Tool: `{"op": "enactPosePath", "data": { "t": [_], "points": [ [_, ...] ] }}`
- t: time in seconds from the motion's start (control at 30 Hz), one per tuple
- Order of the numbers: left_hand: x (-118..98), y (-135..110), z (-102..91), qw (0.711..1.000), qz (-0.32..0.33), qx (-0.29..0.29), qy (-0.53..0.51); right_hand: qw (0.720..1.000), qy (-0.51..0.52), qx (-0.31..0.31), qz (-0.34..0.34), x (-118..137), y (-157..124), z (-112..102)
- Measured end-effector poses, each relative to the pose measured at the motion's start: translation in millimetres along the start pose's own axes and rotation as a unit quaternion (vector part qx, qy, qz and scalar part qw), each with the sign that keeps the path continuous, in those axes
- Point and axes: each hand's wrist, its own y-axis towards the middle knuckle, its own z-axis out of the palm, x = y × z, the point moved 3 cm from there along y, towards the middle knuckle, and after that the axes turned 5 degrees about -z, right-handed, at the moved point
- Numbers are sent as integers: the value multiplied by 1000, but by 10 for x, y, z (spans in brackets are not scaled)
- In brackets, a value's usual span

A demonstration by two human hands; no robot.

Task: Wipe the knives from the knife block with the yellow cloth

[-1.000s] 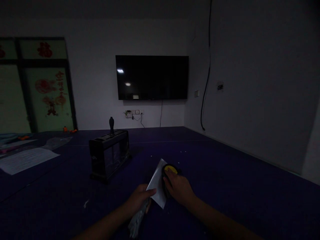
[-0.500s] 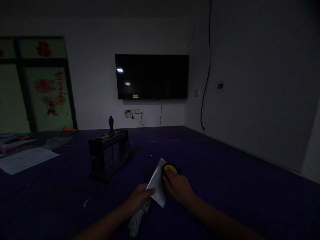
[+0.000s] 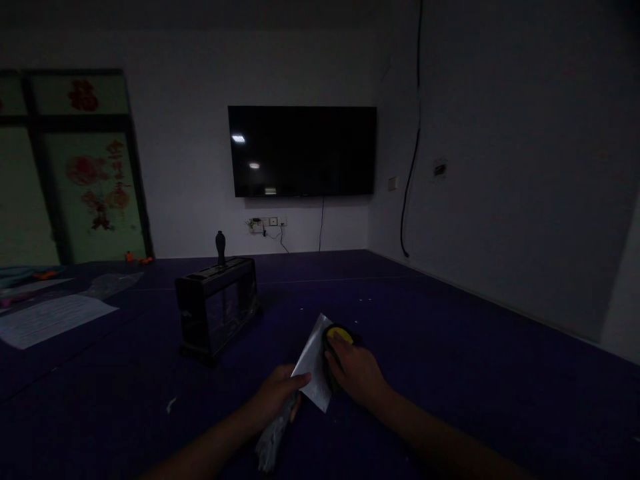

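Observation:
My left hand is closed on a flat, silvery white sheet, thumb on top of its lower left edge. Crumpled clear plastic hangs below the same hand. My right hand is closed over a rounded black thing with a yellow face, just right of the sheet. Its lower part is hidden by the hand and darkness, so I cannot tell its exact kind. The sheet and the black-and-yellow thing overlap in view; whether they touch is unclear.
On the dark blue surface stands a black case with clear sides, a dark vase-shaped piece at its top. Printed paper and clear plastic film lie left. A television hangs beyond.

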Motion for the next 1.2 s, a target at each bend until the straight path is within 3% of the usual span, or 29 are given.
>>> {"op": "enactPosePath", "data": {
  "t": [1.2],
  "points": [
    [2,-8,-9,999,-19,-15,-22,1000,14,8,-3,-20,-1,49]
  ]
}}
